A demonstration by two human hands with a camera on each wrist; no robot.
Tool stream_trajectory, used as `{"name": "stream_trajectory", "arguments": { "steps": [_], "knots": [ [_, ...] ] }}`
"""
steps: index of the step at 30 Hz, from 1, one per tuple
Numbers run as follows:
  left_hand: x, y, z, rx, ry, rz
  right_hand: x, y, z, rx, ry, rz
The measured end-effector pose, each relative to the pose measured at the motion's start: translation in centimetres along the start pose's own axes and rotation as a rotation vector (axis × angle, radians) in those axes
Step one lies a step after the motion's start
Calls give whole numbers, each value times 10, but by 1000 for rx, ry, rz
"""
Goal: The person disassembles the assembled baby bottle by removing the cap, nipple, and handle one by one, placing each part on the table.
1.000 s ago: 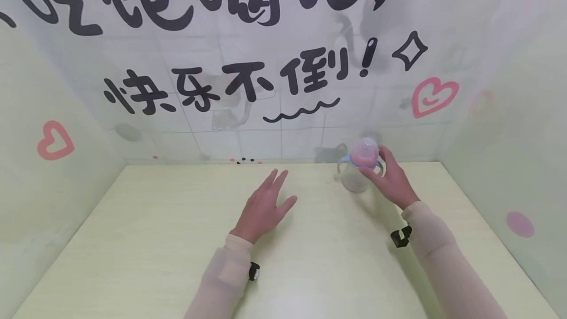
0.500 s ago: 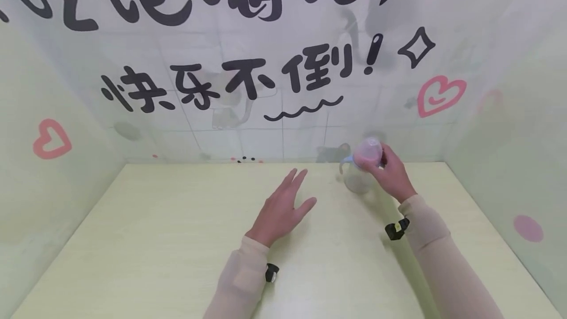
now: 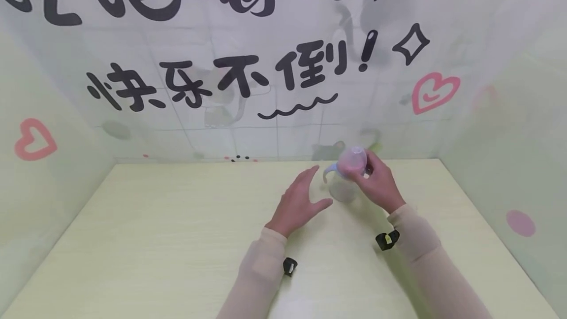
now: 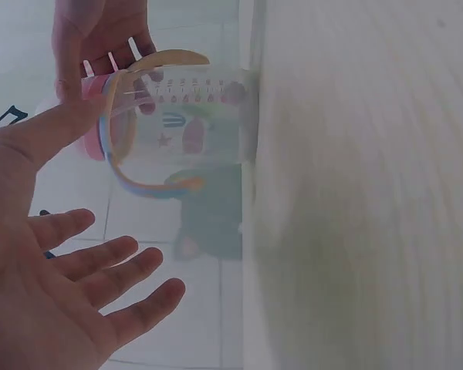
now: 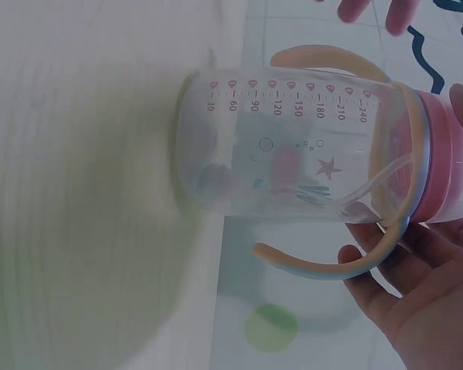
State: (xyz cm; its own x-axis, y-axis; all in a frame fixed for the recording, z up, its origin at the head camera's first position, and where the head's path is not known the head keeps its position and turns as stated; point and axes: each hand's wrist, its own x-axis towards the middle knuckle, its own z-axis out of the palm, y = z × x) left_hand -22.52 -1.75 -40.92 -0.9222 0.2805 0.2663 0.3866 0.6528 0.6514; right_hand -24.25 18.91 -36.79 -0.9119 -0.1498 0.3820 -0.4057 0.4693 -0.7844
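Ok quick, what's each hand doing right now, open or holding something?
Left hand: open, holding nothing, near the bottle.
Right hand: holding the bottle around its pink collar.

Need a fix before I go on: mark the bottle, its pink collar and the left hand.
Bottle [image 5: 293, 146], right wrist view: middle of its clear body.
Pink collar [image 5: 440, 158], right wrist view: its side.
Left hand [image 3: 296, 207], head view: back of it.

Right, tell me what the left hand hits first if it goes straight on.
The left hand would probably meet the near handle of the bottle first, with the wall behind; exact depth is unclear.
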Motion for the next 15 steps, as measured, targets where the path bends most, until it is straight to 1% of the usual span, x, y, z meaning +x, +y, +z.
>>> {"name": "stream_trajectory", "arguments": {
  "steps": [4,9,12,15],
  "knots": [
    [9,1,11,-108,-18,-16,-5,-9,6,-11,-16,-24],
    [17,1,22,-230,-29,-42,-12,-14,11,-7,-35,-36],
    [19,0,27,-275,-15,-66,-15,-18,13,11,-50,-37],
    [20,-1,29,-288,9,-64,-18,-21,15,30,-68,-31]
  ]
}}
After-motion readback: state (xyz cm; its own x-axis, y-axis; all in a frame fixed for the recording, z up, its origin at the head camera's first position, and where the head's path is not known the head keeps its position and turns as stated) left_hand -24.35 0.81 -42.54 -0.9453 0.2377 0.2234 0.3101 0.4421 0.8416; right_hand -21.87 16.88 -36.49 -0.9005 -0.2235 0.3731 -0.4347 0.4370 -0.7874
